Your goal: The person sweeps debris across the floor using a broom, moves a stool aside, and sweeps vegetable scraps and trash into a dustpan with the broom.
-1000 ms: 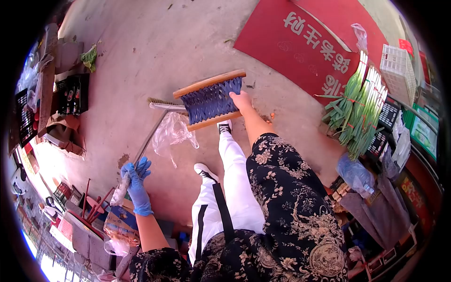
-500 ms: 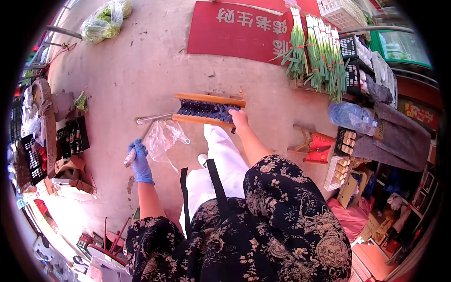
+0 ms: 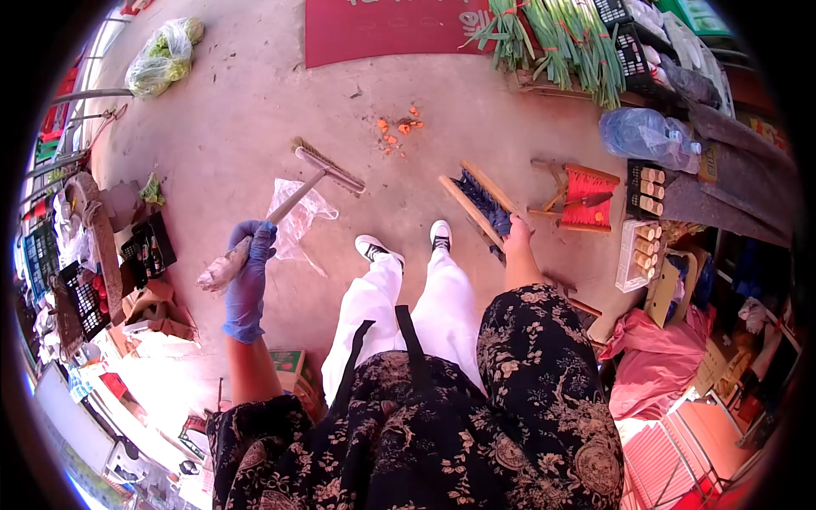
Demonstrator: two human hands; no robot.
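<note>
My left hand (image 3: 247,280), in a blue glove, is closed around the wrapped handle of a broom (image 3: 296,197). The broom's wide head rests on the floor ahead, with a clear plastic bag (image 3: 291,223) lying beside and partly under the handle. In my bare right hand (image 3: 518,237) is the wooden edge of a folding stool (image 3: 473,206) with a dark blue woven seat. It hangs tilted to the right of my feet. Small orange scraps (image 3: 405,126) lie scattered on the floor beyond the broom head.
Another folding stool (image 3: 589,197), with a red seat, stands at the right near a big plastic water bottle (image 3: 642,138). Spring onions (image 3: 571,51) are piled at the back right beside a red mat (image 3: 391,30). Crates and cardboard boxes (image 3: 153,302) line the left.
My right hand has carried the blue-seated stool to the right and turned it, uncovering the orange scraps. The broom head has shifted forward and right. My view has moved too.
</note>
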